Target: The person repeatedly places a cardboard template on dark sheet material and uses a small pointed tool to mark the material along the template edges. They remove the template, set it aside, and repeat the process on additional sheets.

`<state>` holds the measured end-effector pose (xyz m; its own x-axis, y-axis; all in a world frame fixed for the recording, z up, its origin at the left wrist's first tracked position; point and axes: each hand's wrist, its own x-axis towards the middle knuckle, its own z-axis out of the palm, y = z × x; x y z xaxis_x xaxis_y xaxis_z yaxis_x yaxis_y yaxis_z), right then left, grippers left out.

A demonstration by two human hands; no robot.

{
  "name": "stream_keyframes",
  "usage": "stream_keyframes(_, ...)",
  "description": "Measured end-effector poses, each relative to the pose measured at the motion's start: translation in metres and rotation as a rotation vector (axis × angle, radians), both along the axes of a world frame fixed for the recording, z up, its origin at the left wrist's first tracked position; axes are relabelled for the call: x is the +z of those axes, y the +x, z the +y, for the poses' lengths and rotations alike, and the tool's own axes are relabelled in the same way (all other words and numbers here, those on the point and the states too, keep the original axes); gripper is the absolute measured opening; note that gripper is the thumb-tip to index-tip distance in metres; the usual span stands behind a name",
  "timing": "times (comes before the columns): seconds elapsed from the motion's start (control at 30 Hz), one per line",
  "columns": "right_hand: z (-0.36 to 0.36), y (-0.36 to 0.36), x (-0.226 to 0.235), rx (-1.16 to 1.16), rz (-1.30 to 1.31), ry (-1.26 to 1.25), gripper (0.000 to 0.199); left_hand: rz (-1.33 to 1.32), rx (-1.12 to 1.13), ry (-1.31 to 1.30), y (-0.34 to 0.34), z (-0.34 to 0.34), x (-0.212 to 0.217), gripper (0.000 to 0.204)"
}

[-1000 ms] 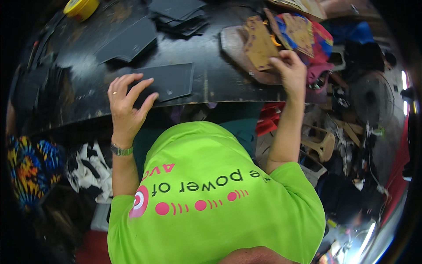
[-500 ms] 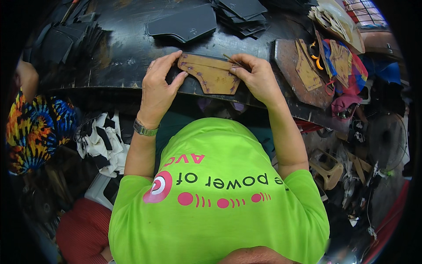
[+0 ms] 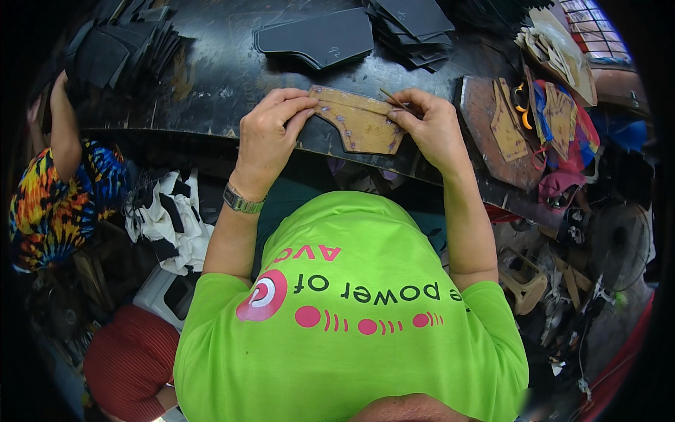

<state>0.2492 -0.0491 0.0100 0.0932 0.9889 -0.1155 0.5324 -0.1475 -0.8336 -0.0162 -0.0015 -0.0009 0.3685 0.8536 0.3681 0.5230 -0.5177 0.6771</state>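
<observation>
A tan cardboard pattern template [image 3: 362,126], marked with dark purple stains along its edges, lies near the front edge of the black table. My left hand [image 3: 271,133], with a watch at the wrist, pinches its upper left corner between thumb and fingers. At the right end, my right hand [image 3: 436,126] is closed, its thumb and fingers on the template's upper right corner. A thin brown stick [image 3: 389,96] pokes out from those fingers. Whether a dark sheet lies under the template, I cannot tell.
Stacks of cut black pieces [image 3: 316,39] lie beyond my hands and at far left. On the right, a worn board [image 3: 478,133] bears another template [image 3: 510,126] beside orange-handled scissors [image 3: 522,105]. Someone in a tie-dyed garment [image 3: 53,204] is at the left.
My left thumb has come up from below the template's edge and now meets the fingers at its corner. The whole view has shifted slightly. The co-worker's arm at left is raised further.
</observation>
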Motion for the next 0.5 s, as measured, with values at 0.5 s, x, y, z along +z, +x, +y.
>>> stream_keyframes(0.5, 0.009, 0.003, -0.003, 0.027, 0.053, -0.086, 0.018, 0.390, -0.347, 0.088, 0.007, -0.037, 0.015, 0.060)
